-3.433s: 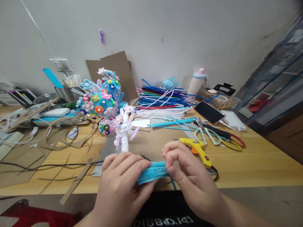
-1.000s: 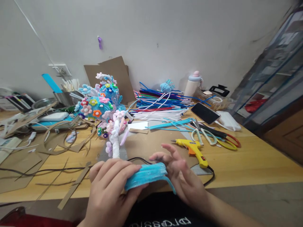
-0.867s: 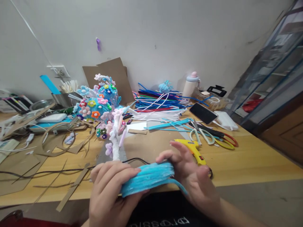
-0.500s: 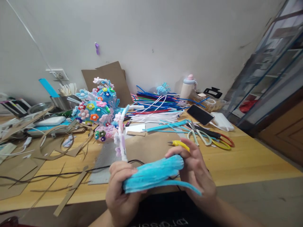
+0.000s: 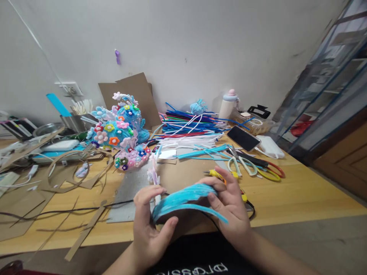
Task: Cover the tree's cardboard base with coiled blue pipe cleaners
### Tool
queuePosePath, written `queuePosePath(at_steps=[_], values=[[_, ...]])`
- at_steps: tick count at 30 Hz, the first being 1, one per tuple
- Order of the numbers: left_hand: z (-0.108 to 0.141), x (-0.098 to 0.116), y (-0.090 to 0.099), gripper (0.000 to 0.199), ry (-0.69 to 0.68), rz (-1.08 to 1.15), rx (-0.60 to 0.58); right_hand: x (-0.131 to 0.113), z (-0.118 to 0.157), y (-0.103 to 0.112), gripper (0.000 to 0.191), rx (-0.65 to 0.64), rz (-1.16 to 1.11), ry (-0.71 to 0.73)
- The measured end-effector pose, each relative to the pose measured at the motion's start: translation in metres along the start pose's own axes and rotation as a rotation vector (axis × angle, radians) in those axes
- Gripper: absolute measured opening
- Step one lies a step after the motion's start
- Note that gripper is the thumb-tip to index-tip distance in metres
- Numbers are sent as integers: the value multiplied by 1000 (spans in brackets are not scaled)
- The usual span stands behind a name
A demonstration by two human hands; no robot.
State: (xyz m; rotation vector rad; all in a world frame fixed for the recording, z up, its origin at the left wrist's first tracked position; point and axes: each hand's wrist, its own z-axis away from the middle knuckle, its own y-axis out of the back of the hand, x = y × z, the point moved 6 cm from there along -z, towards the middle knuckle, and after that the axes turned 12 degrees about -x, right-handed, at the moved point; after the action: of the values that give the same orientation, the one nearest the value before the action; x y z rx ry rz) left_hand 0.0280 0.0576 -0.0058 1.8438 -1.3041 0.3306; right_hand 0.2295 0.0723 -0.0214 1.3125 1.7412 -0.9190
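Observation:
Between my hands is a piece of cardboard wrapped in fuzzy light-blue pipe cleaners [image 5: 183,195], its dark underside turned partly toward me. One loose pipe cleaner end [image 5: 213,213] sticks out to the right. My left hand [image 5: 150,225] cradles the left end, fingers bent over the top and the thumb apart in front. The right end is pinched between thumb and fingers of my right hand [image 5: 232,208]. A white and lilac flowered stem [image 5: 154,172] rises behind my left hand; where it joins is hidden. Behind my right hand lies a yellow-handled tool [image 5: 215,173], partly covered.
A blue figure covered in fuzzy flowers [image 5: 117,133] stands left of centre. Pipe cleaners [image 5: 186,126] are heaped at the back. Scissors [image 5: 241,162], a phone [image 5: 243,138] and a bottle [image 5: 228,105] are on the right. Cardboard scraps [image 5: 86,233] and a black cable [image 5: 71,211] lie left.
The blue-wrapped piece has tipped, so its dark underside now shows. My left thumb has come away from its front, and my right thumb now presses its right end. The flowered stem sits lower.

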Motion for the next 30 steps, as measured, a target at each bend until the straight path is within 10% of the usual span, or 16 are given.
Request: queuePosePath(at_steps=[7,30], values=[[-18,24,10,29,-48,-200,-188,-10,1,-7,40,-36,81,59],[-21,9,0,23,-82,-230,-232,6,-7,2,35,-63,38,5]])
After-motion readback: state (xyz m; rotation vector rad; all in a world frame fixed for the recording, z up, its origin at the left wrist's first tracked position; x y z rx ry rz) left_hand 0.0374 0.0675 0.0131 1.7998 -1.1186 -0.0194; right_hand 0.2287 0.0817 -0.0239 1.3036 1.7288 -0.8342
